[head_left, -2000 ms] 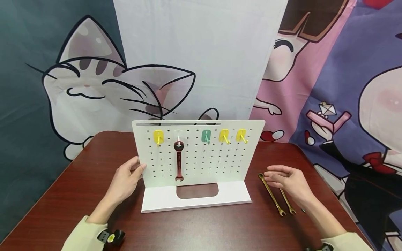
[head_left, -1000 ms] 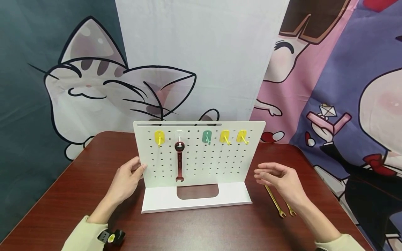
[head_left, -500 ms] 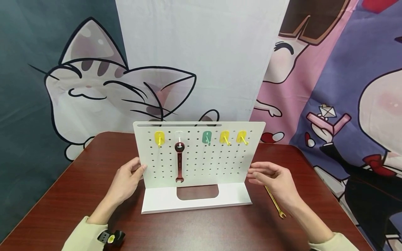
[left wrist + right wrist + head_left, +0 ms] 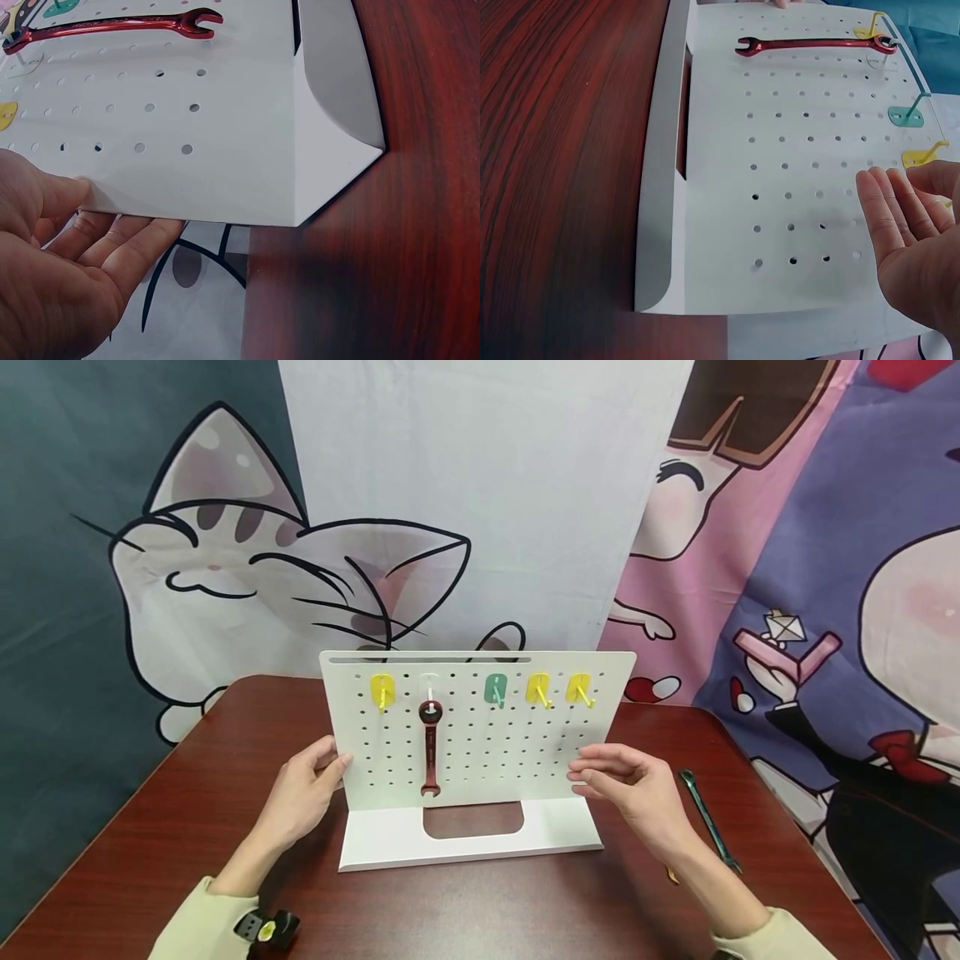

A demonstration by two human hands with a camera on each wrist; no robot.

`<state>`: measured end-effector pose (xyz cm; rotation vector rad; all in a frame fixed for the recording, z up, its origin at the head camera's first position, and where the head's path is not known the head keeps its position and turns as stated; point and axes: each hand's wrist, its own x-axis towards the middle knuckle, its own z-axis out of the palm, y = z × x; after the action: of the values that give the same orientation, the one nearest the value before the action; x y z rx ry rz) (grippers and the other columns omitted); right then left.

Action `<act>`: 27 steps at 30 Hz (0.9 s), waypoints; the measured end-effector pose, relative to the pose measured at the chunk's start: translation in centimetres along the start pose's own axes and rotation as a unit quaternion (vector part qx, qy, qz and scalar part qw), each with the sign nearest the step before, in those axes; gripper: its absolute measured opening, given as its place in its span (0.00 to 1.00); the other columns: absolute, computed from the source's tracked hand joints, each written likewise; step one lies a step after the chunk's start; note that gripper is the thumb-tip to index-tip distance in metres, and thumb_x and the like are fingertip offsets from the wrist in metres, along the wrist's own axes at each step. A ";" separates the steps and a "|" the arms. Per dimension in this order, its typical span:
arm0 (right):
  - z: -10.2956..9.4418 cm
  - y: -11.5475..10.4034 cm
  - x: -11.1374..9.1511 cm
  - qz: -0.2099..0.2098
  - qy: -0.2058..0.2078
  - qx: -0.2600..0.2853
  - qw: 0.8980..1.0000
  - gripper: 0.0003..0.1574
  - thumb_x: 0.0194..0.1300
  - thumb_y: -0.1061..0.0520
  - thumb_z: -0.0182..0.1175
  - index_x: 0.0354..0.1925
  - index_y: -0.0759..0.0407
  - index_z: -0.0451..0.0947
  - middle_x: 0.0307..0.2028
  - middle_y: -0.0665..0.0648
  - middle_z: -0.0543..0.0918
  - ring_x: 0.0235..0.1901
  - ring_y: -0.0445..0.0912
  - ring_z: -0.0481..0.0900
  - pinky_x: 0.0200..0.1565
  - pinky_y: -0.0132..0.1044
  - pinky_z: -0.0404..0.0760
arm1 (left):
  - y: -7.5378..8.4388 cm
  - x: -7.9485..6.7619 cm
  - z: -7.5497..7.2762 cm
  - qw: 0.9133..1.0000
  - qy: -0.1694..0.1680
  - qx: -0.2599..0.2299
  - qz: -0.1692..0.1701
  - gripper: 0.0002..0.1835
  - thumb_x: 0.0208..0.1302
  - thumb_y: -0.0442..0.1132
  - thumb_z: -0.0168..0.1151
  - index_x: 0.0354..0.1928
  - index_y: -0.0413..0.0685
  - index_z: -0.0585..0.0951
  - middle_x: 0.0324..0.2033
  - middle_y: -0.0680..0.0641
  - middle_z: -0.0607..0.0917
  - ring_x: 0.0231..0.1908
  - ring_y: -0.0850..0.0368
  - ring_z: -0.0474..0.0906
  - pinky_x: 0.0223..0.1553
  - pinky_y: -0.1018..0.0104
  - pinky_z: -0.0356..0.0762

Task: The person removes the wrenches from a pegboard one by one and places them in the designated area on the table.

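A white pegboard stand [image 4: 517,752] stands upright on the table. My left hand [image 4: 300,793] grips its left edge, thumb on the front and fingers behind, as the left wrist view shows. A red combination wrench [image 4: 431,752] hangs by its ring end from a clear hook [image 4: 430,683]. My right hand [image 4: 637,789] is in front of the board's lower right part, its fingers [image 4: 885,214] extended and holding nothing. Right of that hand lies a dark teal combination wrench [image 4: 708,818]. A gold wrench [image 4: 672,876] shows only its tip beside the right forearm; the rest is hidden.
Along the board's top row are a yellow hook [image 4: 382,692] at the left, a green hook [image 4: 496,690], and two yellow hooks on the right, one of them the outermost hook [image 4: 579,689]. A cartoon cloth [image 4: 480,502] hangs behind the reddish-brown table [image 4: 480,910].
My right hand has moved left from above the gold wrenches to the front of the board, uncovering the teal wrench and covering most of the gold ones. The left hand keeps its hold.
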<state>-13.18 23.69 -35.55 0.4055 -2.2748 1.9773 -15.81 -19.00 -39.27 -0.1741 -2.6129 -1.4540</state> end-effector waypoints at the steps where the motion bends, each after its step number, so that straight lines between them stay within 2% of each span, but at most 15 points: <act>1: 0.1 0.0 0.0 -0.001 -0.002 0.001 1.000 0.20 0.70 0.69 0.67 0.57 0.79 0.77 0.41 0.51 0.93 0.43 0.52 0.93 0.46 0.43 0.90 | 0.0 0.0 0.0 1.000 0.000 0.001 0.000 0.07 0.82 0.36 0.55 0.52 0.41 0.80 0.52 0.37 0.89 0.51 0.44 0.88 0.51 0.50 0.88; 10: 1.0 -0.2 0.4 -0.011 -0.012 0.029 0.999 0.20 0.68 0.72 0.66 0.56 0.80 0.77 0.42 0.53 0.93 0.42 0.48 0.93 0.47 0.44 0.90 | 0.1 0.0 0.0 1.000 -0.001 0.004 0.001 0.08 0.82 0.37 0.55 0.54 0.42 0.80 0.53 0.37 0.89 0.52 0.44 0.88 0.52 0.48 0.87; 14: 1.4 -0.3 0.6 -0.013 -0.020 0.039 0.999 0.23 0.68 0.73 0.66 0.58 0.85 0.73 0.42 0.52 0.93 0.42 0.48 0.93 0.48 0.45 0.90 | 0.0 0.0 0.0 1.000 -0.002 0.001 0.002 0.09 0.82 0.36 0.55 0.54 0.41 0.80 0.52 0.36 0.89 0.51 0.43 0.88 0.51 0.49 0.88; 19: 1.8 -0.4 0.7 -0.008 -0.018 0.036 0.999 0.23 0.69 0.71 0.66 0.58 0.83 0.74 0.42 0.51 0.93 0.42 0.51 0.93 0.49 0.44 0.89 | 0.0 -0.1 -0.1 1.000 -0.002 -0.002 0.003 0.10 0.82 0.36 0.55 0.56 0.41 0.80 0.52 0.35 0.89 0.50 0.43 0.89 0.50 0.50 0.88; 27: 2.6 -0.2 1.0 -0.019 -0.023 0.058 0.998 0.22 0.68 0.74 0.65 0.57 0.83 0.74 0.42 0.52 0.93 0.42 0.48 0.93 0.48 0.44 0.90 | 0.0 0.0 -0.1 1.000 -0.003 -0.003 0.001 0.10 0.82 0.36 0.56 0.56 0.41 0.80 0.53 0.36 0.89 0.51 0.43 0.88 0.51 0.50 0.88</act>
<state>-13.85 21.01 -35.45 0.5074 -2.1686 2.1086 -15.78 -19.10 -39.23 -0.1814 -2.6121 -1.4622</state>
